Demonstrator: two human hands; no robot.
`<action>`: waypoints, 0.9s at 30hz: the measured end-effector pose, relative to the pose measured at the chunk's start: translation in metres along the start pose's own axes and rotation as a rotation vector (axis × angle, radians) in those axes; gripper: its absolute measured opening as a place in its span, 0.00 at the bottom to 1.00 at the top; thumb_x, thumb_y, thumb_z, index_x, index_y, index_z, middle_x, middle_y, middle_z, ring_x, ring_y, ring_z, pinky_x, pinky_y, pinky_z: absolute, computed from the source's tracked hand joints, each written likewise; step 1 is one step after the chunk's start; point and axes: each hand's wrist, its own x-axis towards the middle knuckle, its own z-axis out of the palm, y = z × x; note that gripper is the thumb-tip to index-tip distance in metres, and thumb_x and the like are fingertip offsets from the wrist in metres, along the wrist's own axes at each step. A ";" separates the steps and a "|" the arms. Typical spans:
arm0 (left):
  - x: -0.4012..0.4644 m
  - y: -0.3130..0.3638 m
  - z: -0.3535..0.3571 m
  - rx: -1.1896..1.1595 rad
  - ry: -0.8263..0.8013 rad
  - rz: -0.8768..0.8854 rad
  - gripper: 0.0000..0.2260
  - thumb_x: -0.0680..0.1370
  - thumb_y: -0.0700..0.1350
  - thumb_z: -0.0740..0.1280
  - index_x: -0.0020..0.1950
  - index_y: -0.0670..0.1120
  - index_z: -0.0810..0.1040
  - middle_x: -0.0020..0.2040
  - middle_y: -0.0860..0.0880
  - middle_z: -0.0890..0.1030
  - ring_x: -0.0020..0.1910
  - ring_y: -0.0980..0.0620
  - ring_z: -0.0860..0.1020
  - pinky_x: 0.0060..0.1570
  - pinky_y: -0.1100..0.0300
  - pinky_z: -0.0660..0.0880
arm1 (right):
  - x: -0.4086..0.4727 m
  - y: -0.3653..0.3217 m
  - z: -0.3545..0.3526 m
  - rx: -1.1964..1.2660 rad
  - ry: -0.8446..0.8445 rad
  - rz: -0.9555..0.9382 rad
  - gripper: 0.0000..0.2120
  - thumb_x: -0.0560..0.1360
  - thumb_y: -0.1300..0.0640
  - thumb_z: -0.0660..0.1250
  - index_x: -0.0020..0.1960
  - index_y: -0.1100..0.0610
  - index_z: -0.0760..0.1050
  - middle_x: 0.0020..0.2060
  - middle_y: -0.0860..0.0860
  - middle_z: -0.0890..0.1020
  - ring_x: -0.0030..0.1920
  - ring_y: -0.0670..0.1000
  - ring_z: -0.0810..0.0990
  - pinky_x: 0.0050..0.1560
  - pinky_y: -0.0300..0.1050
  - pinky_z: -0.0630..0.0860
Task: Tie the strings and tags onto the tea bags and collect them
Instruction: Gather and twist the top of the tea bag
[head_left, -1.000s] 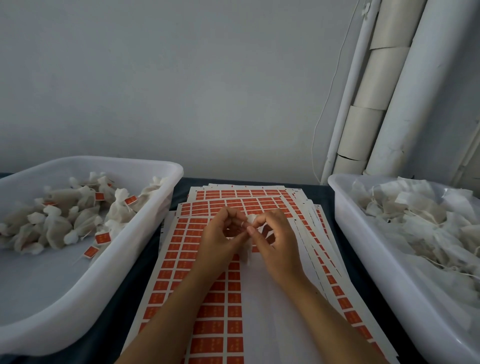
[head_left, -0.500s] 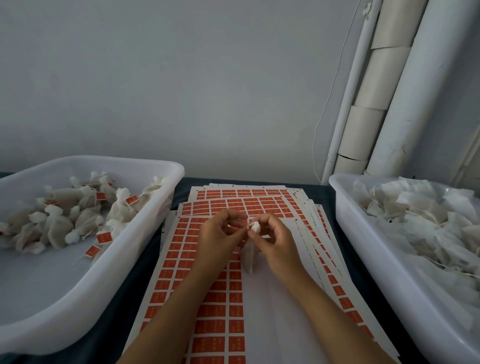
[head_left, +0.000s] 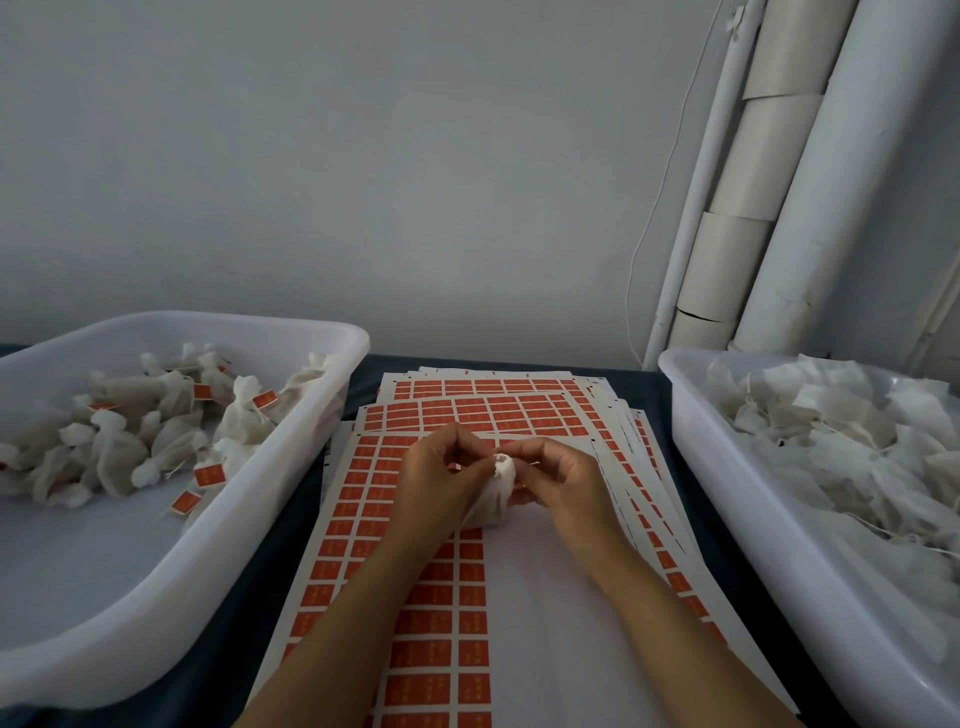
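**Tea bag held at the neck, string being drawn tight**

Your left hand (head_left: 441, 480) and right hand (head_left: 563, 480) meet over the sheets of orange tags (head_left: 431, 613). Both have their fingers curled in a pinch: the left grips the gathered neck of the tea bag (head_left: 496, 493), while the right supports the bag from the side and appears to pinch a fine string (head_left: 527, 460) — it is too thin to follow along its length. The bag hangs between your palms, its body just above the sheet.

Risks, as judged from this pose: if your left pinch loosens before the knot sets, the neck may open and the string slip off; a sharp pull from the right could snap the thread or tear the thin fabric. No tag shows on this string.

To the left of your left hand stands a white tub (head_left: 322, 338) holding finished bags (head_left: 156, 436) with orange tags. To the right of your right hand, a second tub (head_left: 691, 415) holds untied bags (head_left: 841, 426). Nothing lies between your hands and either tub — only the left tub's raised rim must be cleared.
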 end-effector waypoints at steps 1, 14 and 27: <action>0.000 0.000 0.000 -0.013 -0.005 -0.009 0.11 0.73 0.38 0.71 0.37 0.52 0.76 0.37 0.57 0.79 0.38 0.60 0.78 0.35 0.74 0.74 | 0.000 0.000 0.000 0.011 -0.006 -0.003 0.07 0.75 0.62 0.66 0.50 0.53 0.79 0.47 0.47 0.83 0.46 0.46 0.82 0.41 0.38 0.80; 0.001 -0.008 0.003 0.013 -0.142 0.008 0.06 0.77 0.38 0.65 0.43 0.48 0.75 0.41 0.53 0.78 0.41 0.58 0.76 0.38 0.72 0.74 | 0.002 0.008 0.000 -0.159 0.026 -0.075 0.03 0.75 0.60 0.66 0.44 0.53 0.75 0.40 0.49 0.81 0.42 0.50 0.81 0.42 0.40 0.81; -0.008 -0.002 0.005 0.063 -0.354 0.110 0.15 0.74 0.48 0.70 0.54 0.55 0.66 0.49 0.55 0.76 0.48 0.58 0.77 0.47 0.64 0.78 | 0.001 0.006 0.000 -0.187 0.162 -0.147 0.09 0.74 0.60 0.67 0.42 0.46 0.72 0.40 0.41 0.79 0.43 0.37 0.80 0.37 0.28 0.75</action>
